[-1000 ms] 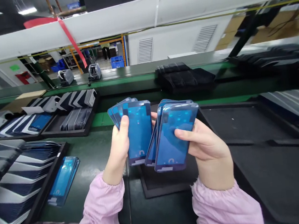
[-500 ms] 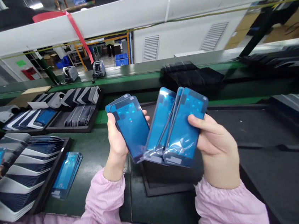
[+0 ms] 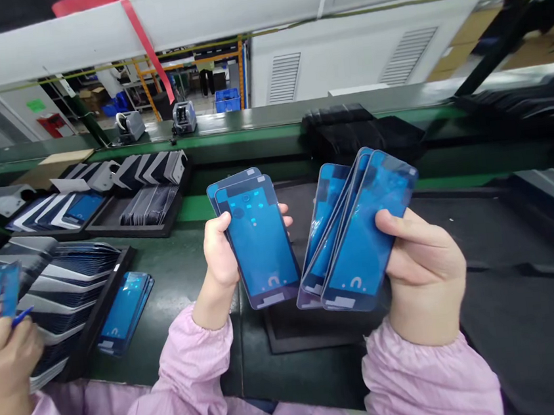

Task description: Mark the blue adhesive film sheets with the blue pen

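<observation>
My left hand (image 3: 222, 246) is closed on two overlapping blue film-covered phone panels (image 3: 259, 249), thumb on the left edge and fingertips showing behind the right edge. My right hand (image 3: 420, 255) grips a fanned bunch of several similar blue phone panels (image 3: 366, 237), its thumb pressing on the front one. Both bunches are held up, tilted, over a black tray (image 3: 305, 333) on the green bench. The lower corners of the two bunches come close together in the middle. Small pale tabs and a curved white mark show on the panels.
At left, a co-worker's hand (image 3: 10, 354) holds a blue panel and a blue pen. A rack of stacked panels (image 3: 68, 295) and a small panel pile (image 3: 124, 312) lie nearby. Black trays (image 3: 527, 287) cover the right side. Tape dispensers (image 3: 183, 118) stand on the back ledge.
My right hand has moved right with its bunch, which is spread apart from the left one. My left hand has shifted slightly right. The co-worker's hand with the pen has come into view.
</observation>
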Available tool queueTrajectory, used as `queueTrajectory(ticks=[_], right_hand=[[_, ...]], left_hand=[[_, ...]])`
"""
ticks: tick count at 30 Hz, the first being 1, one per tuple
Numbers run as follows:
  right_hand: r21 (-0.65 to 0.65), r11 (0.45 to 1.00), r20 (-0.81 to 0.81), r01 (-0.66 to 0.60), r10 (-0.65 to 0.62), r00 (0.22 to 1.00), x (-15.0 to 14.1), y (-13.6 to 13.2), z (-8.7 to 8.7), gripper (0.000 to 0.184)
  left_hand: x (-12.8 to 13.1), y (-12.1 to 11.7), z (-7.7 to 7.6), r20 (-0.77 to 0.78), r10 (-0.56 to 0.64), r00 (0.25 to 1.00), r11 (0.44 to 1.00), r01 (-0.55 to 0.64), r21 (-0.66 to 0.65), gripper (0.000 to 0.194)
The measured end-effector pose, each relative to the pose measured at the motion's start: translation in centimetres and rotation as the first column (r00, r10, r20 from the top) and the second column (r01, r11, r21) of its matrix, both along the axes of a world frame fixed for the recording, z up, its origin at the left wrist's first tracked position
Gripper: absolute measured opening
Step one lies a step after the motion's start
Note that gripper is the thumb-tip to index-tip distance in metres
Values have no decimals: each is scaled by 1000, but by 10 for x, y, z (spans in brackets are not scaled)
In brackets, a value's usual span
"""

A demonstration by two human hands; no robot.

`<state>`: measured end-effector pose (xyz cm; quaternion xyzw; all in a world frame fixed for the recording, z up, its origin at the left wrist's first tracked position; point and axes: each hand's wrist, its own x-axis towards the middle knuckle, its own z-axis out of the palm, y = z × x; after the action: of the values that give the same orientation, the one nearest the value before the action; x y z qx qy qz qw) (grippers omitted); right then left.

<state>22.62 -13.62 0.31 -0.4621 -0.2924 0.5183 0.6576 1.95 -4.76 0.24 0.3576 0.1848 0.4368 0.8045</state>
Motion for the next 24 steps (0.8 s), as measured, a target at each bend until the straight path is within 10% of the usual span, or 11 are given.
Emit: queueTrajectory(ticks=[5, 12, 24], right_hand=[[-7, 999, -44, -54, 53, 998, -3, -2, 2, 72], [-18, 999, 5, -37, 37, 999, -24, 6, 4, 56], [94, 995, 83, -12, 4, 997, -40, 11, 6, 61]], left_hand=[[1, 0, -4, -7, 24, 1000, 999, -23, 43, 51], [8, -2, -11, -91, 359, 929, 905, -322, 279, 34], [8, 1, -18, -101, 330, 938, 896, -278, 346, 40]])
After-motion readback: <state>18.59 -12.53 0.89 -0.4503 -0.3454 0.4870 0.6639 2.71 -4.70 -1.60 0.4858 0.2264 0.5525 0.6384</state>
